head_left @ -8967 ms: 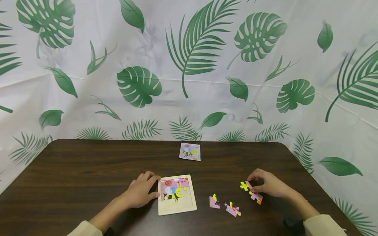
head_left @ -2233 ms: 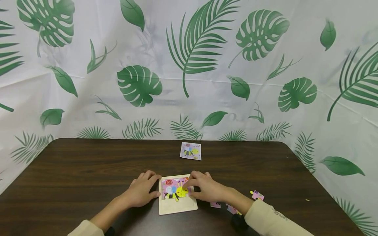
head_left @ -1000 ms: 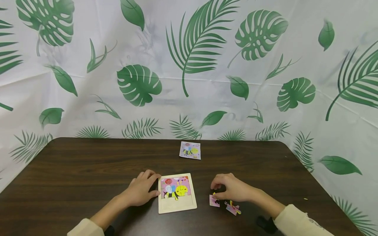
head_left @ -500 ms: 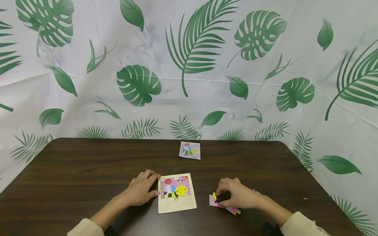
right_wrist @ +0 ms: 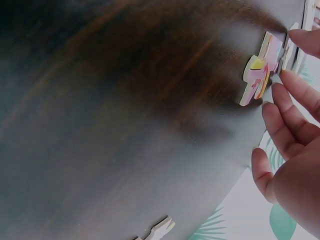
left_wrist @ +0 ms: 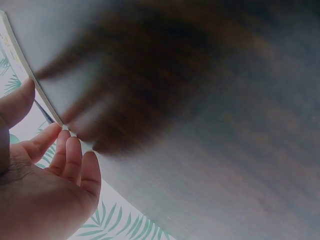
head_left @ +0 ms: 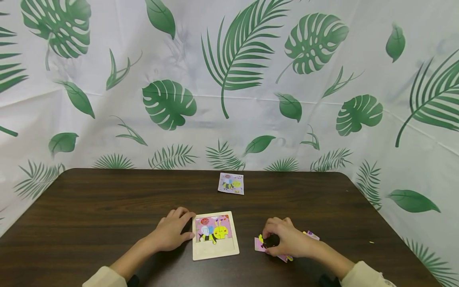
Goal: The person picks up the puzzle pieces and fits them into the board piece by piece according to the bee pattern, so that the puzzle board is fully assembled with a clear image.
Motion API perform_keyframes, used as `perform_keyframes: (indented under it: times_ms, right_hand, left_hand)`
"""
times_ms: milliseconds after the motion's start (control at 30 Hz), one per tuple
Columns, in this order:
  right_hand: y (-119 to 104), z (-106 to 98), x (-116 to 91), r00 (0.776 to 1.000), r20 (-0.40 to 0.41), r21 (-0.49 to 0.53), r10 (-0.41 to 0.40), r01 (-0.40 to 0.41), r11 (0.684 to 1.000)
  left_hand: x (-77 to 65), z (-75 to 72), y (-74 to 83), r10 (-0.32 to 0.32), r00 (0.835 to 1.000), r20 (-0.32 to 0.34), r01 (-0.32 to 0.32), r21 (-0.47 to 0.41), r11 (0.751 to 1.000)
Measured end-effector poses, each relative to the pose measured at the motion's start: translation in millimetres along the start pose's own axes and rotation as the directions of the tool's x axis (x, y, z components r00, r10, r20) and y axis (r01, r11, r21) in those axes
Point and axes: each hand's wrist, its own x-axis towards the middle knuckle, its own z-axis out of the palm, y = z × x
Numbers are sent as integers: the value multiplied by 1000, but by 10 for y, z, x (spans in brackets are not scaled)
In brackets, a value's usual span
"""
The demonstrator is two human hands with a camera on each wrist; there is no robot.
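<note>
A wooden puzzle tray [head_left: 215,254] holds a partly filled bee picture, its bottom strip bare wood. My left hand [head_left: 172,232] rests at the tray's left side, with thumb and fingertips against the rim; the left wrist view shows the fingers loosely extended. To the right of the tray, my right hand [head_left: 285,238] reaches down with thumb and index finger at opposite edges of a pink and yellow puzzle piece [head_left: 258,244]. A second puzzle piece [right_wrist: 261,70] lies beside it, partly hidden under the right hand in the head view.
Another puzzle piece [head_left: 312,235] lies behind the right wrist. A square bee picture card [head_left: 231,183] lies near the back of the dark wood table [head_left: 118,199]. A tiny yellow scrap [head_left: 371,242] is at the right. A leaf-print cloth [head_left: 251,131] hangs behind.
The yellow bee-face pieces at the right have gone into the tray. My right hand left the tray and came down on the loose pieces, holding nearly still since half a second ago. The left hand stayed put.
</note>
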Motion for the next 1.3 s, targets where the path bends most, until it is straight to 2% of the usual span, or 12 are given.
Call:
perform_keyframes:
  times_ms: [967, 1300]
  right_hand:
    - [-1, 0, 50, 1000, -9, -26, -15, 14, 1000]
    - [-59, -30, 149, 999, -37, -15, -26, 25, 1000]
  left_hand:
    - [0, -4, -1, 10, 1000, -7, -10, -2, 1000]
    - [0, 1, -11, 12, 1000, -7, -12, -7, 1000]
